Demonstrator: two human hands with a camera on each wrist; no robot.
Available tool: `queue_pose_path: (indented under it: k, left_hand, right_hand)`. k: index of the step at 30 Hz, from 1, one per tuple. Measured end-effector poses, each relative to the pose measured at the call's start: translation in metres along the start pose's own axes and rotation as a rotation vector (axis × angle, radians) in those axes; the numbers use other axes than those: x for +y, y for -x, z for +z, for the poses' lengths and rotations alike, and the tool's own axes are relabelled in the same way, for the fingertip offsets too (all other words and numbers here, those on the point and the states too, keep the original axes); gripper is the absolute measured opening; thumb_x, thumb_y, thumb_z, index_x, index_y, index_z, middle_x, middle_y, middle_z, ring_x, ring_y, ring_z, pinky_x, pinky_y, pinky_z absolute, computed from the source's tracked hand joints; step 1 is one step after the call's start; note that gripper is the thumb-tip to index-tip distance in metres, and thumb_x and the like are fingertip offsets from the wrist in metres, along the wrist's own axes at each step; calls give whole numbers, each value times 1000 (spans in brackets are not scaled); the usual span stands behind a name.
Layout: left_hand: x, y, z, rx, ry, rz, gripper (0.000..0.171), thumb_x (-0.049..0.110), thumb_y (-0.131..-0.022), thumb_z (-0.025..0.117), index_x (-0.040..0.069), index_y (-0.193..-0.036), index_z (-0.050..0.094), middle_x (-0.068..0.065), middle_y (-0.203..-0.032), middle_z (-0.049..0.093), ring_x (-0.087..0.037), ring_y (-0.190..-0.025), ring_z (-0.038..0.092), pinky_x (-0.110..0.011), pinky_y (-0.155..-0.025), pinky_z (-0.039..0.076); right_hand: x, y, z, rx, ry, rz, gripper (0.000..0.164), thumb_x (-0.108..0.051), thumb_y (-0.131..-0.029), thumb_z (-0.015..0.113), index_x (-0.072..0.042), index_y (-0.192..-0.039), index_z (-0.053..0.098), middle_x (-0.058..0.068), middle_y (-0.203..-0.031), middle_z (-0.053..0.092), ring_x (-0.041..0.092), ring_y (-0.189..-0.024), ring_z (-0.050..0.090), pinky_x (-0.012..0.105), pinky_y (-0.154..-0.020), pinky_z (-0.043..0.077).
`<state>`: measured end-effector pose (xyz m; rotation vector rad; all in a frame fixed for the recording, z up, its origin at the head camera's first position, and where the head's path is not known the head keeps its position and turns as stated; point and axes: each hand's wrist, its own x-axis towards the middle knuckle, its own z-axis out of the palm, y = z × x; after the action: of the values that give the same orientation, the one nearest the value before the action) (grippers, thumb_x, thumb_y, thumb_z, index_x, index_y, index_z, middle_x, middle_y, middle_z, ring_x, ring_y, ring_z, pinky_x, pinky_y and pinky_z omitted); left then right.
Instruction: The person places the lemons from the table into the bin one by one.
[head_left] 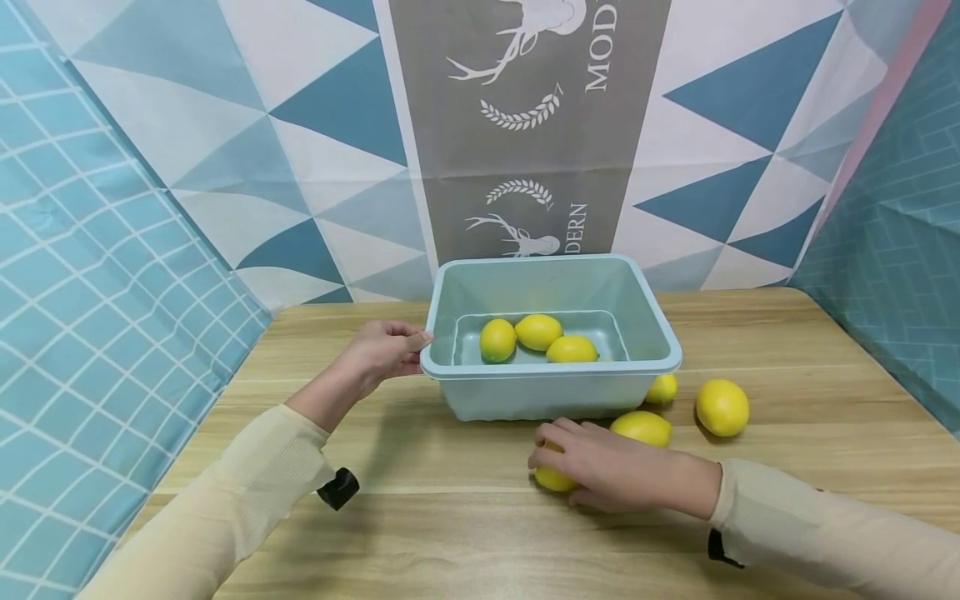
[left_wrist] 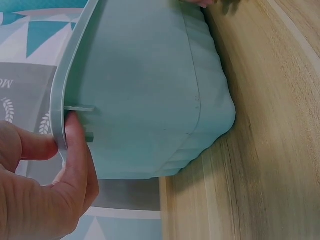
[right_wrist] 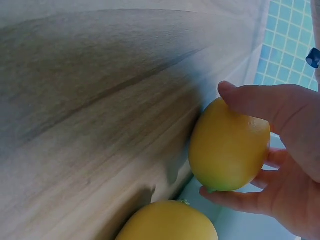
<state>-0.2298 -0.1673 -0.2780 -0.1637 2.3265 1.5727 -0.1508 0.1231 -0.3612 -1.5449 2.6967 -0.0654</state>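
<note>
Your cream left sleeve (head_left: pixel 217 500) and cream right sleeve (head_left: pixel 832 517) are closest to the head cam, with a left black piece (head_left: pixel 339 489) and a right black piece (head_left: pixel 723 550) at the cuffs.

Left hand (head_left: pixel 378 350): you've got the left side of the pale blue bin (head_left: pixel 551 396) pinched at the rim. Left wrist view shows your thumb over the lip, fingers tucked under it against the outside wall. Bin sits upright on the wood table (head_left: pixel 450 542), back near the patterned backdrop (head_left: pixel 337 125).

Right hand (head_left: pixel 607 467): fingers curled round the held lemon (right_wrist: pixel 230 147), low over the table in front of the bin. Thumb on one side, fingers on the other; greenish tip by one fingertip. Can't tell if it's touching wood or just off it. Right wrist view has another lemon (right_wrist: pixel 170 225) just beside it.

Lemon count in the bin: three, grouped on the floor. Left lemon (head_left: pixel 497 343), back lemon (head_left: pixel 538 332), front lemon (head_left: pixel 572 349).

Outside the bin, beyond what you're holding: near lemon (head_left: pixel 643 427) just behind your right hand, corner lemon (head_left: pixel 663 389) partly hidden by the bin's front right corner, far-right lemon (head_left: pixel 722 407) off to the right, apart from both.
</note>
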Motion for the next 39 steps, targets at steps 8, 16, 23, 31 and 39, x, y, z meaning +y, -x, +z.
queue_pose_path:
  k: [8,16,23,31,39]
  left_hand:
    - [-1,-1,1,0,8,18,36,14,-98,52,-11,-123,49,-10,-99,55,-10,-76,59,-22,-75,58]
    - [-2,-1,-1,-8,4,7,38,14,-98,53,-12,-125,49,-11,-100,57,-9,-75,60,-25,-79,59]
    - [-1,-2,-3,-25,-5,-5,41,15,-97,55,-11,-129,47,-11,-101,58,-9,-75,61,-24,-78,59]
    - [1,-1,-2,-19,0,-16,41,15,-97,54,-10,-129,48,-9,-97,58,-9,-74,60,-22,-75,58]
    - [0,-3,-2,-25,-2,-18,42,16,-97,54,-10,-129,48,-9,-96,58,-9,-74,61,-27,-82,59]
  right_hand:
    - [-1,0,1,3,41,-25,53,-12,-75,79,-25,-121,56,-5,-114,52,12,-102,51,28,-83,52]
    - [-3,1,3,25,70,-101,51,-10,-76,75,-27,-120,55,-6,-110,52,10,-99,48,24,-77,46]
    - [-3,2,1,40,105,-120,53,-11,-74,75,-28,-120,55,-6,-109,52,10,-97,47,24,-76,45]
    - [-3,5,-3,62,128,-125,52,-12,-73,76,-27,-118,56,-5,-109,52,11,-96,48,24,-76,45]
    - [-4,7,-5,81,129,-147,54,-12,-70,79,-27,-116,56,-6,-108,52,10,-95,48,24,-76,46]
